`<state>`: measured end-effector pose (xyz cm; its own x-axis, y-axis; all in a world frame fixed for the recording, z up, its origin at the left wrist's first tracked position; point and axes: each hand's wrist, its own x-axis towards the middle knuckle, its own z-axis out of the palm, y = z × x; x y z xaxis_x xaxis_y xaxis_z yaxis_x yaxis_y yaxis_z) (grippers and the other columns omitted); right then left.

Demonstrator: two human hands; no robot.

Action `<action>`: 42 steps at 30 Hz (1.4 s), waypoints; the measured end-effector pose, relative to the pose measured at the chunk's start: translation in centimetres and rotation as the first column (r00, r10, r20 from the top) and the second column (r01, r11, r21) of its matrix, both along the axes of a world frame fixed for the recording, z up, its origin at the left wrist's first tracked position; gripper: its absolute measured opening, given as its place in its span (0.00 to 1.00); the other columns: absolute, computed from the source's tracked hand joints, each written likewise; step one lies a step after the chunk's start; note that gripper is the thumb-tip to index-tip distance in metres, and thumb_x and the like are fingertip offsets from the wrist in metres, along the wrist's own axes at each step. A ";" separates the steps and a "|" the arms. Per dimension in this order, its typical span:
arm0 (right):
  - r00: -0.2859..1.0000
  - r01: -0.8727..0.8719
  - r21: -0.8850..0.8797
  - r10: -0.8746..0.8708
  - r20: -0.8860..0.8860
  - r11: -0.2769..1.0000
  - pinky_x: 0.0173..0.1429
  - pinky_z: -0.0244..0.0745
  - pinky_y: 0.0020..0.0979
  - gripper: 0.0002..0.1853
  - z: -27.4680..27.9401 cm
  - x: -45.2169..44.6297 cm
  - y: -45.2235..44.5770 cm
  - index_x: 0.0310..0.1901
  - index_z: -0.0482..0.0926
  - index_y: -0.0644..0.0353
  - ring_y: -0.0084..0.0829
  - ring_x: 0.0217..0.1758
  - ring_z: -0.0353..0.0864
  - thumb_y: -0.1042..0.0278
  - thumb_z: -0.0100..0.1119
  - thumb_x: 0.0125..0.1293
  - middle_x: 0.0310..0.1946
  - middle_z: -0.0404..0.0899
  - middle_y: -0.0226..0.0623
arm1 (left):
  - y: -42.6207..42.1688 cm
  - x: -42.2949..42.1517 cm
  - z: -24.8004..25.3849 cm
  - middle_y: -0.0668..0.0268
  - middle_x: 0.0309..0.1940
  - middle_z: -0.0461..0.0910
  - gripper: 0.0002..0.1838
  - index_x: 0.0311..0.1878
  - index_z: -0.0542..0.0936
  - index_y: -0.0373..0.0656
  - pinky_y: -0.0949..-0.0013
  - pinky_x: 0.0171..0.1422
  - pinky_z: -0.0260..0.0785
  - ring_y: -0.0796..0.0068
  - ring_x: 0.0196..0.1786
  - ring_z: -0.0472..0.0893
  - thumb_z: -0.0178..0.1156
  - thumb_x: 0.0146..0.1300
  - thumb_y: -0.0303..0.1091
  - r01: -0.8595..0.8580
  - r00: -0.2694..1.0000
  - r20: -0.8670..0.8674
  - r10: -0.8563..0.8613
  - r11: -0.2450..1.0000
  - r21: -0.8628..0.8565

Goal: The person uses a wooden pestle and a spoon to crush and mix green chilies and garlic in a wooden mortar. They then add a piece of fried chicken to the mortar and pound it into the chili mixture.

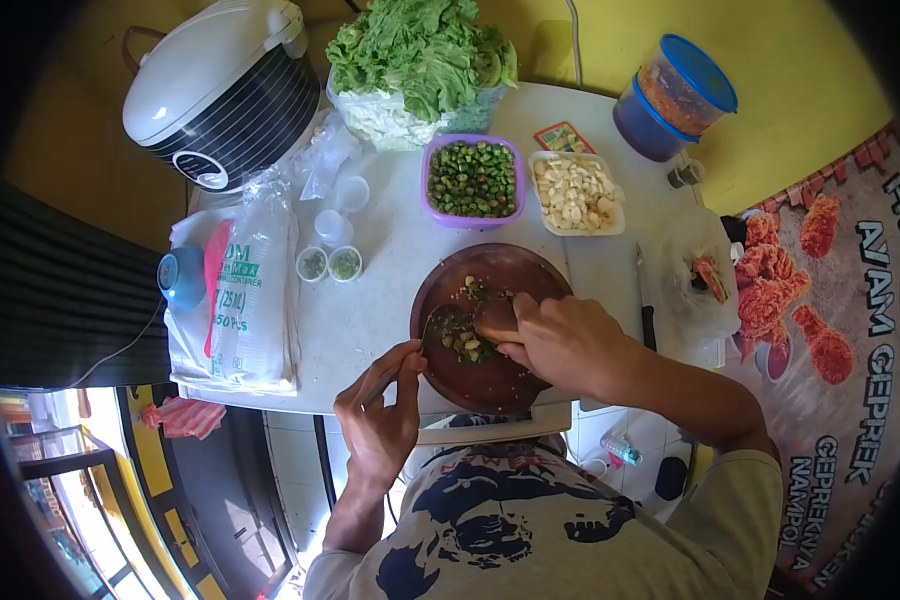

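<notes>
A round, dark brown mortar plate (450, 385) lies at the table's front edge, with chopped green and pale pieces (465, 340) in its middle. My right hand (560, 340) is wrapped round a wooden pestle (497, 322), whose head rests beside the pieces. At the plate's left rim, my left hand (385, 400) pinches the handle of a thin metal spoon (380, 386); the spoon's far end reaches over the plate and is hard to make out. Behind the plate stand a purple tub of cut green pieces (473, 180) and a white tray of peeled garlic (576, 195).
Rice cooker (225, 95), lettuce (420, 60) and stacked blue-lidded containers (675, 95) stand at the back. Small cups (345, 263) and plastic packs (235, 320) are on the left. A knife (647, 310) and a plastic bag (705, 280) lie right.
</notes>
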<state>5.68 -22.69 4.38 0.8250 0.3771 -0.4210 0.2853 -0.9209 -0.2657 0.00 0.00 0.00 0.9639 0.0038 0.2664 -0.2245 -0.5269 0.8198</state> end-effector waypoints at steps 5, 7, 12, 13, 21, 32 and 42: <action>0.988 -0.128 0.050 0.123 0.092 0.990 0.33 0.82 0.47 0.29 -0.3 0.4 -3.0 0.47 0.76 0.70 0.54 0.28 0.86 0.42 0.55 0.75 0.26 0.83 0.55 | -2.4 -0.4 -0.2 0.54 0.36 0.90 0.10 0.53 0.85 0.33 0.70 0.48 0.81 0.71 0.43 0.90 0.64 0.71 0.24 0.003 0.997 -0.072 -0.016 0.983 -0.186; 0.998 -0.032 0.223 0.019 0.061 0.974 0.29 0.80 0.44 0.31 -2.3 1.9 -4.5 0.48 0.77 0.70 0.48 0.24 0.85 0.40 0.52 0.76 0.25 0.82 0.51 | -2.1 0.9 -0.1 0.55 0.36 0.90 0.11 0.53 0.84 0.28 0.68 0.51 0.81 0.71 0.41 0.89 0.61 0.74 0.25 0.030 0.999 -0.028 -0.035 0.981 -0.193; 0.797 0.520 0.336 -0.305 -0.522 0.785 0.17 0.65 0.24 0.37 -0.3 1.2 -8.1 0.46 0.78 0.65 0.19 0.14 0.70 0.30 0.43 0.77 0.19 0.70 0.27 | -2.6 2.3 -1.0 0.55 0.37 0.90 0.12 0.53 0.84 0.29 0.69 0.51 0.82 0.70 0.42 0.89 0.60 0.76 0.28 -0.023 0.998 -0.068 0.008 0.976 -0.218; 0.796 0.522 0.337 -0.306 -0.522 0.783 0.17 0.65 0.24 0.37 -0.8 1.1 -8.2 0.46 0.78 0.65 0.19 0.14 0.70 0.30 0.43 0.77 0.19 0.70 0.27 | -2.8 2.4 -1.2 0.55 0.38 0.90 0.12 0.53 0.84 0.29 0.69 0.51 0.82 0.70 0.42 0.89 0.60 0.76 0.28 -0.007 0.997 -0.079 -0.012 0.971 -0.239; 0.699 0.619 0.350 -0.290 -0.654 0.703 0.15 0.63 0.26 0.39 -1.5 1.6 -7.5 0.44 0.77 0.65 0.19 0.14 0.70 0.26 0.44 0.74 0.21 0.70 0.28 | -2.4 -0.6 0.3 0.51 0.42 0.89 0.12 0.54 0.83 0.27 0.67 0.52 0.82 0.68 0.45 0.89 0.61 0.75 0.27 0.116 0.982 -0.103 -0.158 0.937 -0.328; 0.996 0.008 0.107 -0.018 0.092 0.994 0.27 0.80 0.47 0.26 -0.1 -2.8 -1.6 0.44 0.73 0.72 0.53 0.24 0.86 0.48 0.58 0.74 0.20 0.81 0.52 | 0.5 -2.1 0.6 0.53 0.39 0.89 0.10 0.52 0.84 0.27 0.66 0.53 0.84 0.67 0.42 0.90 0.61 0.74 0.24 -0.067 0.993 -0.113 0.039 0.964 -0.258; 1.000 -0.007 0.026 0.006 0.027 1.000 0.30 0.82 0.44 0.24 0.7 -1.1 -0.6 0.43 0.74 0.70 0.49 0.26 0.87 0.50 0.60 0.73 0.22 0.83 0.49 | 0.3 -0.8 0.0 0.53 0.37 0.90 0.10 0.52 0.85 0.31 0.68 0.51 0.81 0.70 0.42 0.90 0.62 0.72 0.21 -0.060 0.989 -0.147 0.020 0.961 -0.270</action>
